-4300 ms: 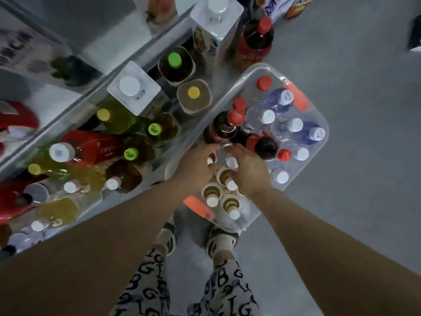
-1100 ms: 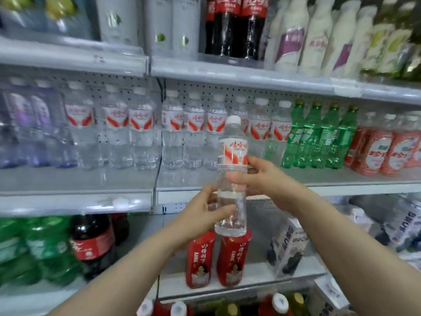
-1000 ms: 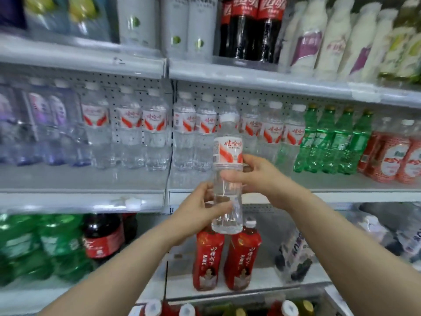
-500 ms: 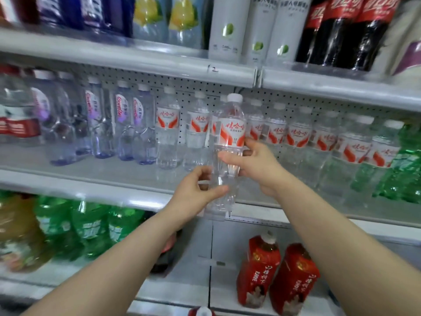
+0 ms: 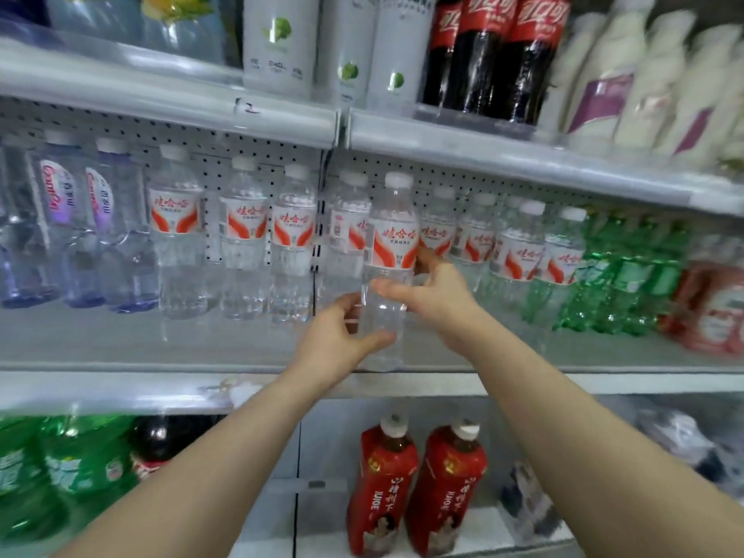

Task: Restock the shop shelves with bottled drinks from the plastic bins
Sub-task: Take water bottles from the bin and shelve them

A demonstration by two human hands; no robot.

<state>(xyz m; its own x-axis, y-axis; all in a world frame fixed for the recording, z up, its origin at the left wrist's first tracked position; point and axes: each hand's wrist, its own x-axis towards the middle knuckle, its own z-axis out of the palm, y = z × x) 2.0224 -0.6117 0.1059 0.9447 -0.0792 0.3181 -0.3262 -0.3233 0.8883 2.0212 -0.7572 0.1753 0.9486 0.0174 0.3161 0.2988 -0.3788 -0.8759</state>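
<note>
A clear water bottle [image 5: 392, 235] with a white cap and a red-and-white label stands upright at the front edge of the middle shelf [image 5: 120, 344]. My left hand [image 5: 336, 340] grips its lower body from the left. My right hand [image 5: 432, 294] holds it just under the label from the right. Behind it stands a row of the same water bottles [image 5: 519, 251], and the bottle I hold partly hides one of them. The plastic bin is out of view.
Purple-labelled water bottles [image 5: 60, 219] stand at the shelf's left, green soda bottles [image 5: 616, 283] at its right. The shelf above [image 5: 483, 151] carries cola and white bottles. Below stand two red juice bottles [image 5: 414, 485] and large green bottles [image 5: 60, 469].
Earlier both hands were in the floor bin among bottles. Since then they have carried one water bottle up and forward, and now its base sits at the middle shelf's front edge.
</note>
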